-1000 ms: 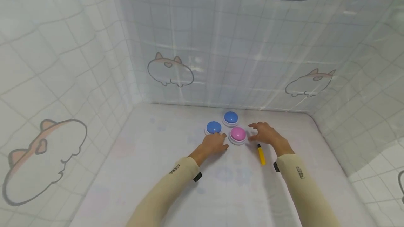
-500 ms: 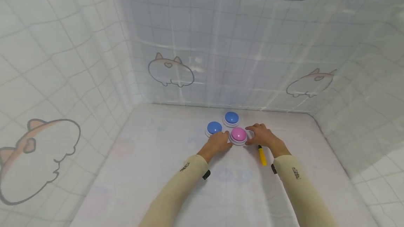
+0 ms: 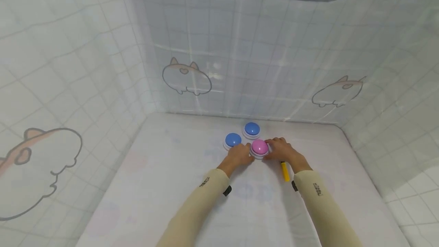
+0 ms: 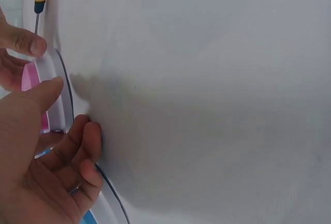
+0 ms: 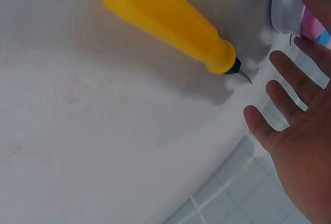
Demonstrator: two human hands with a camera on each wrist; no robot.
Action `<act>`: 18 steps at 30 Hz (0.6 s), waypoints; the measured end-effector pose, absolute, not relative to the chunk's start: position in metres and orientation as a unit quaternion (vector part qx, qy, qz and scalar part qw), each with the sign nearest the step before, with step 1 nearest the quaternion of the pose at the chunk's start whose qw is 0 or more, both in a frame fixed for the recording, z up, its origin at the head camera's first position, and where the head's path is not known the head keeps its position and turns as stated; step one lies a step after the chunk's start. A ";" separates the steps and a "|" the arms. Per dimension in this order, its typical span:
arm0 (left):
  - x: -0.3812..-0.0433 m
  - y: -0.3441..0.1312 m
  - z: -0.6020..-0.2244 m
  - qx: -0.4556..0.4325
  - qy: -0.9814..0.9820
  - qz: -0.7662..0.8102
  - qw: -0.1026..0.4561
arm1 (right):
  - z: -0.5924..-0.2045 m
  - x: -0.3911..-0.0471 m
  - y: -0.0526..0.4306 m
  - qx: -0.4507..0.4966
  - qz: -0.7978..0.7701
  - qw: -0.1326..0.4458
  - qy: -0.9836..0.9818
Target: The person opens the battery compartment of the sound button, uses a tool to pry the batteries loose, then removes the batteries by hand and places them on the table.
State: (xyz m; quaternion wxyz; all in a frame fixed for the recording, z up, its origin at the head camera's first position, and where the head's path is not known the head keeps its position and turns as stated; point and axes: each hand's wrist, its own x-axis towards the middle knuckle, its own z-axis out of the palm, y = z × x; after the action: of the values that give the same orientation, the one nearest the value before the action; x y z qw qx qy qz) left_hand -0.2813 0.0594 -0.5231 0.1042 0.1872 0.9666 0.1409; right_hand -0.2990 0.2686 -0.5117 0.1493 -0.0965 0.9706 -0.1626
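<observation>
A pink dome push button [image 3: 259, 147] on a white round base lies between my two hands. From its left, my left hand [image 3: 239, 154] grips the base; in the left wrist view the thumb lies along the white rim [image 4: 58, 113] with the other fingers curled behind. On the other side my right hand [image 3: 282, 150] holds the base between thumb and forefinger, its remaining fingers spread loosely in the right wrist view. A blue push button [image 3: 233, 140] sits just beyond my left hand, partly covered by it. Another blue push button [image 3: 252, 129] stands farther back.
A yellow-handled screwdriver [image 3: 285, 171] lies on the pale tabletop [image 3: 171, 186] below my right hand, its thin metal shaft showing in the right wrist view. Tile-patterned sheeting [image 3: 236, 48] with animal drawings rises behind the table and on both sides.
Both hands have closed in on the pink push button, the left moving right and the right moving left. They now hold its base. The screwdriver's front end has become partly covered.
</observation>
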 end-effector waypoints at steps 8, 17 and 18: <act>-0.282 0.062 -0.525 0.174 0.968 0.149 0.101 | -0.517 -0.302 0.262 -0.096 -0.160 0.133 0.973; -0.281 0.055 -0.523 0.183 0.964 0.180 0.067 | -0.510 -0.297 0.257 -0.117 -0.180 0.095 0.972; -0.280 0.053 -0.523 0.189 0.962 0.185 0.061 | -0.508 -0.296 0.257 -0.118 -0.187 0.093 0.971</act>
State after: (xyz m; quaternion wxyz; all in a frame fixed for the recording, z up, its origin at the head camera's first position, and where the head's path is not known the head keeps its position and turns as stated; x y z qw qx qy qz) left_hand -0.2804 0.0532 -0.5226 0.0613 0.1885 0.9624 0.1854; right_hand -0.2959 0.2567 -0.5083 0.0933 -0.1176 0.9707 -0.1874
